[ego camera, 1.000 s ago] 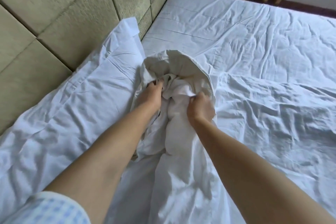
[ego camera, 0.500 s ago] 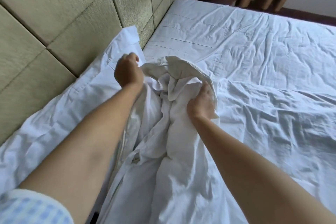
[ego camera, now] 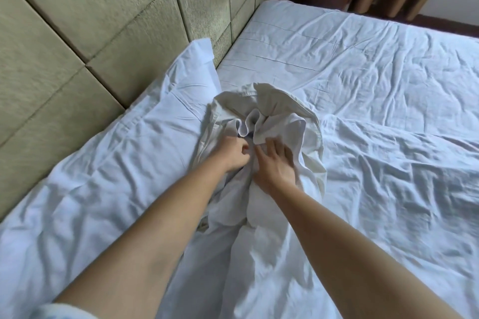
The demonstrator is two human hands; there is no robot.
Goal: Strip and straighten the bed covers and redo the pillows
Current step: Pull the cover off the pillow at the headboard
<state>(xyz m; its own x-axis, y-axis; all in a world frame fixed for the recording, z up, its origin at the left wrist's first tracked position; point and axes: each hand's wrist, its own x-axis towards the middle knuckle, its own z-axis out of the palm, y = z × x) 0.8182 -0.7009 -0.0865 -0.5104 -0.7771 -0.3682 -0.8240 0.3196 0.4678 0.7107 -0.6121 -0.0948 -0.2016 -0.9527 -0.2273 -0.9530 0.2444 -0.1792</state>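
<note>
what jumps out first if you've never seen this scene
Two bare arms reach into the middle, where the left hand grips a bunched off-white pillowcase and the right hand lies on it. A white pillow lies at left against the padded headboard; wrinkled sheets stretch right.

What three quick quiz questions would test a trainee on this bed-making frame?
1. True or false: the finished pillow lies against the padded headboard.
2. Which hand lies with straight fingers on the bunched pillowcase? A) left hand B) right hand C) neither
3. Fill in: the sheet on the mattress is ______, not smooth.

Key: 1 true; 2 B; 3 wrinkled.
</note>
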